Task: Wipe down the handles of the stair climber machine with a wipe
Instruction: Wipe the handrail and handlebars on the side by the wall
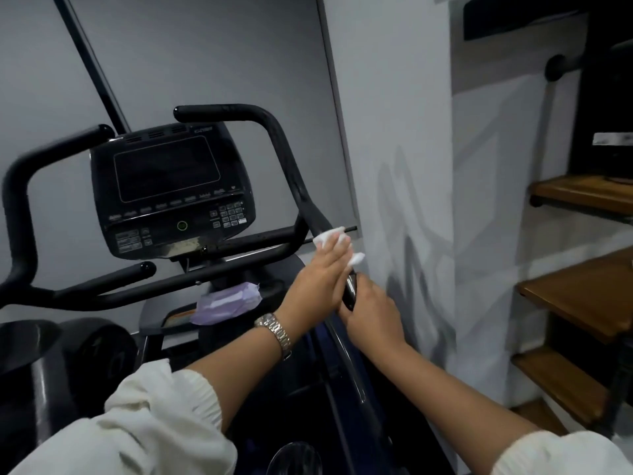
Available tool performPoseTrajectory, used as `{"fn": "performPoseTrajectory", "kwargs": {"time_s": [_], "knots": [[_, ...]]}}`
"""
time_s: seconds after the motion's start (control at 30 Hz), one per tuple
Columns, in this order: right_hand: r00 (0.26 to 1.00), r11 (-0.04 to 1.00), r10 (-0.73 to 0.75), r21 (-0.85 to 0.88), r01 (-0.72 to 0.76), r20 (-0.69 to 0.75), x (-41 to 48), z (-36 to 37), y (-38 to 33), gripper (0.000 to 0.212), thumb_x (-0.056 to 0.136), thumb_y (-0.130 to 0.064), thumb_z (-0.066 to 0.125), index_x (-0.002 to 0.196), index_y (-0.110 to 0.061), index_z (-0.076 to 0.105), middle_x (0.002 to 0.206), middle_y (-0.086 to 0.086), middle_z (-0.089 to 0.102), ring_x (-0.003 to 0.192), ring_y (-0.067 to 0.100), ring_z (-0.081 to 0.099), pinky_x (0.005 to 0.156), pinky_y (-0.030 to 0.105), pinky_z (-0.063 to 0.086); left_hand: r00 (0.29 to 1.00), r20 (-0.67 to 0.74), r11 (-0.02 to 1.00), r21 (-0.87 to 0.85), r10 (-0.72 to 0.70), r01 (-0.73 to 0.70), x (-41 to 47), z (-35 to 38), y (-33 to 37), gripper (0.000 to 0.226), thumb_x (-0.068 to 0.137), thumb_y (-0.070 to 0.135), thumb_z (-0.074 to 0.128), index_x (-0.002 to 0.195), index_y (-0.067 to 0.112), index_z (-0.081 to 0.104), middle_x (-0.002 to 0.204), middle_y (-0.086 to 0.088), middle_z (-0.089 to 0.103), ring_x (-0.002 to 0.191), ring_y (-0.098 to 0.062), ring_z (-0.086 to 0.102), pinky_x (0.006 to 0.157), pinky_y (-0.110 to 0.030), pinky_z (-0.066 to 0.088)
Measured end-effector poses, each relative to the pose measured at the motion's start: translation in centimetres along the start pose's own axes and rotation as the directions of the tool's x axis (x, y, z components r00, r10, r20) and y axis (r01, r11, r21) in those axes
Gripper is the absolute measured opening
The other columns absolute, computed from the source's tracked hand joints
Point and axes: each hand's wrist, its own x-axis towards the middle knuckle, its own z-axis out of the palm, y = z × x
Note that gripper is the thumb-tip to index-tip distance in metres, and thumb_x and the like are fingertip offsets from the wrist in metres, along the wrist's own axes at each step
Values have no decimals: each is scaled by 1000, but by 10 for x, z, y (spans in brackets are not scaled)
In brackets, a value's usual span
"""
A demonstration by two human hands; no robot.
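Observation:
The stair climber's right handle [287, 156] is a black bar that curves down from the top toward me. My left hand [320, 272] wraps a white wipe [327, 234] around this bar partway down, the wipe showing between and past my fingers. Just below it, my right hand [371, 313] grips the lower, shinier part of the same right handle. The left handle [20, 186] curves at the far left, untouched. The black console [171, 190] with a dark screen sits between the two handles.
A purple wipes pack [226, 303] lies in the tray under the console. A grey wall [404, 166] stands close to the right of the handle. Wooden stair treads [579, 289] rise at the far right. Dark rounded weights [68, 358] sit at lower left.

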Motion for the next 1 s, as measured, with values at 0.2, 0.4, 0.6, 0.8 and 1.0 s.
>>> {"fn": "performPoseTrajectory", "kwargs": {"time_s": [0.2, 0.4, 0.6, 0.8, 1.0], "knots": [[999, 999, -1, 32, 2, -46, 1, 4, 2, 37, 88, -51, 55, 110, -20, 52, 91, -5, 60, 77, 12, 58, 57, 19, 39, 999, 4, 997, -51, -54, 55, 19, -2, -28, 34, 100, 19, 39, 127, 11, 58, 138, -2, 51, 140, -14, 32, 114, -26, 28], [998, 999, -7, 42, 10, -61, 2, 8, 4, 38, 88, -52, 55, 108, -20, 52, 91, -5, 61, 77, 14, 60, 62, 27, 49, 983, -59, 971, -175, -175, 162, 29, -6, -19, 27, 100, 16, 43, 119, 11, 61, 131, 0, 54, 140, -10, 29, 111, -23, 33], [998, 1000, -15, 27, 17, -63, 1, 7, 4, 33, 88, -46, 58, 106, -20, 51, 93, -5, 61, 78, 16, 59, 59, 22, 34, 974, -118, 958, -235, -193, 161, 15, 7, -4, 30, 98, 9, 46, 124, 6, 61, 145, 0, 43, 141, -5, 19, 111, -7, 14], [998, 1000, -25, 5, 25, -49, 5, 10, 4, 32, 89, -48, 57, 105, -20, 51, 87, -7, 60, 69, 9, 52, 56, 18, 39, 880, -22, 848, -282, -474, 450, 68, -5, -38, 24, 100, 14, 38, 85, 6, 55, 85, -6, 53, 71, -13, 47, 73, -25, 39], [996, 997, -83, 5, 83, -37, 40, 9, -7, 31, 87, -53, 52, 99, -24, 50, 85, -8, 54, 73, 12, 55, 64, 34, 52, 969, -8, 897, -381, -246, 224, 49, -14, -50, 29, 100, 16, 43, 119, 7, 63, 107, 20, 53, 110, 10, 49, 98, -7, 34]]}}
